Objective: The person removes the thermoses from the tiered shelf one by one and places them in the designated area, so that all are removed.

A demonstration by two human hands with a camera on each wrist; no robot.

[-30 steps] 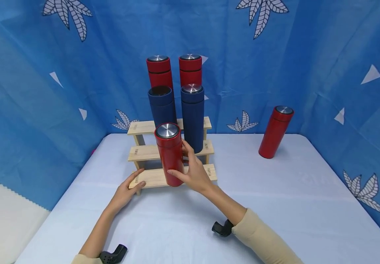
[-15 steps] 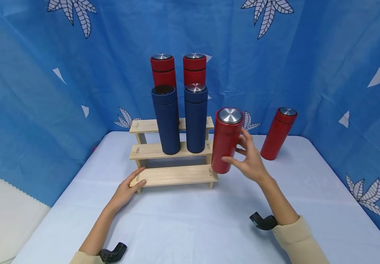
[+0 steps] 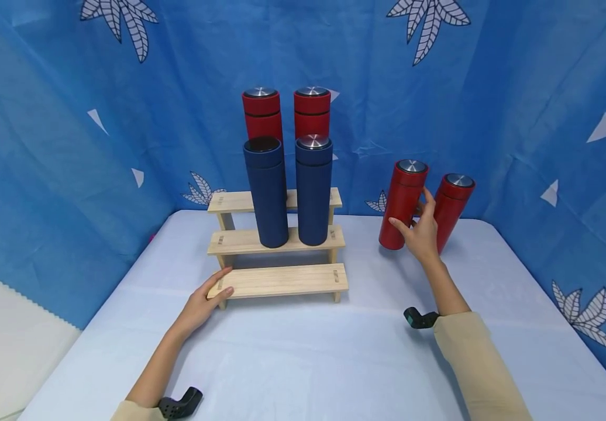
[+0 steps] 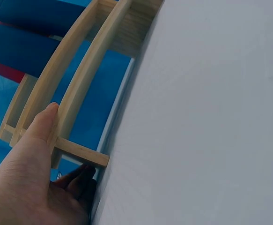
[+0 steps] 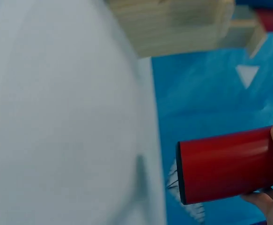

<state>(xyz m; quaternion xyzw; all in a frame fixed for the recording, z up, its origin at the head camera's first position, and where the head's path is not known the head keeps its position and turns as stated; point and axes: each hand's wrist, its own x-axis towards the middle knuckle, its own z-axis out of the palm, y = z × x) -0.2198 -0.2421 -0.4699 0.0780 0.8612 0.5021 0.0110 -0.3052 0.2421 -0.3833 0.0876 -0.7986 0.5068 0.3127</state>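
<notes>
a red cylindrical metal-lidded bottle (image 3: 400,202), held in the right hand's (image 3: 423,235) fingers, is best lowered upright near the table's (image 3: 303,351) back edge, the matching bottle (image 3: 451,204) untouched.

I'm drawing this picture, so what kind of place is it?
Probably a little practice or filming corner indoors: a blue leaf-patterned cloth hangs behind a white table, with red and blue bottles on a stepped wooden rack.

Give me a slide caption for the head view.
The right hand holds a red bottle to the right of a three-tiered wooden rack, whose left end the left hand grips.
</notes>
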